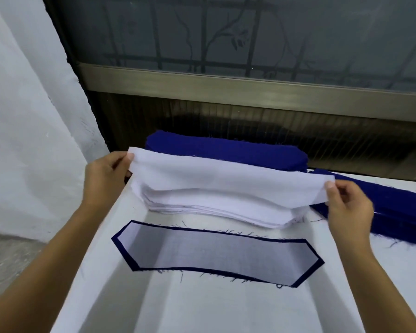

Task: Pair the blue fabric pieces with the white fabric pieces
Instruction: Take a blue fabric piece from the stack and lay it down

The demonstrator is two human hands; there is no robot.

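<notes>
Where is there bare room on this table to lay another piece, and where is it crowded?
Bare table lies nearer than the paired piece, up to the near edge. Crowded beyond it: white stack, blue stack, blue pile at right.

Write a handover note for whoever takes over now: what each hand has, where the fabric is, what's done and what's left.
Left hand and right hand each pinch one end of a white piece, held above the white stack.
Blue stack lies behind it; a second blue pile sits at right.
Done: one pair, white on blue, lies flat at the near side of the table.
Left: the held piece is not yet matched to a blue one, and plenty remains in the stacks.
</notes>
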